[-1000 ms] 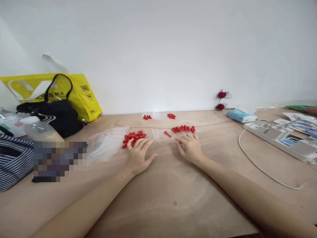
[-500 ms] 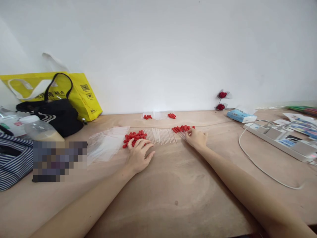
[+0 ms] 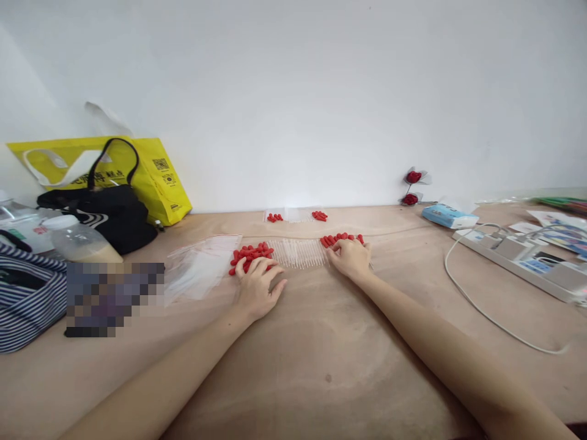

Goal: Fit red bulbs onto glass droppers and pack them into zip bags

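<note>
My left hand [image 3: 257, 287] lies with spread fingers against a heap of small red club-shaped pieces [image 3: 247, 252]; several fingertips touch the nearest ones. To its right, many thin white sticks [image 3: 298, 253] lie side by side in a row. At the right end of this row is my right hand [image 3: 351, 258], fingers bent and close together, with the fingertips down at the sticks. What they grip, if anything, is hidden. Just beyond that hand, more red pieces [image 3: 342, 238] form a row. A clear bag [image 3: 293, 214] by the wall shows red pieces near both ends.
Flat clear bags [image 3: 202, 266] lie left of the heap. Further left are a bottle [image 3: 87, 238], a striped bag [image 3: 30, 305], a black bag [image 3: 117, 220] and a yellow bag [image 3: 169, 183]. Rightward lie a tissue pack [image 3: 447, 216], a power strip [image 3: 509, 253] and its looping cable [image 3: 477, 322].
My right hand has slid left along the near side of the red row, over the end of the white sticks. My left hand stays almost in place. The view has shifted slightly.
</note>
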Action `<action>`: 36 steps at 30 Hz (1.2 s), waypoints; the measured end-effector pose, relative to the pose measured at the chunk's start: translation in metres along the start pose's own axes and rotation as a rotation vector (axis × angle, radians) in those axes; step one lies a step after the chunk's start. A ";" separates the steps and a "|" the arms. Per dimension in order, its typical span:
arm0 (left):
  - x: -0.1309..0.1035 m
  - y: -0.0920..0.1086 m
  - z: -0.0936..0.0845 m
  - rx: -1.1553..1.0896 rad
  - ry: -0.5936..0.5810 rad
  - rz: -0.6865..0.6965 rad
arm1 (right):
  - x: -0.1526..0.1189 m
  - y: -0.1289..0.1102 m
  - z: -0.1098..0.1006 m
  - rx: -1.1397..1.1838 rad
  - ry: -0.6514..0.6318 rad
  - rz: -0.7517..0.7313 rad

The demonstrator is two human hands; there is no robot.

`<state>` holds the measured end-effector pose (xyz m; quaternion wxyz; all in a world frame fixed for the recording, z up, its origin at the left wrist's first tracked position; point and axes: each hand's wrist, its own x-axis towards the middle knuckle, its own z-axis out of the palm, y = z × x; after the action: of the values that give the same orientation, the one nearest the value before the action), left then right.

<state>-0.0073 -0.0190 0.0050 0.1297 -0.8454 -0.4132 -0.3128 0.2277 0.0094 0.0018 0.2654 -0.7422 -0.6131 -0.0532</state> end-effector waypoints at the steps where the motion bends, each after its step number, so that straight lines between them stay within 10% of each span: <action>1: 0.000 -0.001 0.001 0.011 0.010 -0.015 | 0.000 -0.005 0.001 -0.019 -0.023 -0.011; 10: 0.014 -0.032 0.015 0.220 0.159 -0.236 | 0.009 -0.025 0.005 -0.177 -0.180 0.025; 20: 0.025 -0.042 0.028 0.282 0.153 -0.296 | 0.002 -0.025 0.008 -0.236 -0.079 -0.067; 27: 0.026 -0.042 0.026 0.220 0.154 -0.335 | -0.029 -0.012 -0.011 -0.108 0.061 -0.450; 36: 0.011 -0.011 0.001 -0.043 0.042 0.001 | -0.057 0.008 -0.027 0.144 -0.170 -0.654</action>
<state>-0.0101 -0.0052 0.0103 0.1205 -0.8415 -0.4030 -0.3391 0.2284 -0.0540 -0.0007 0.2339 -0.4875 -0.8407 -0.0297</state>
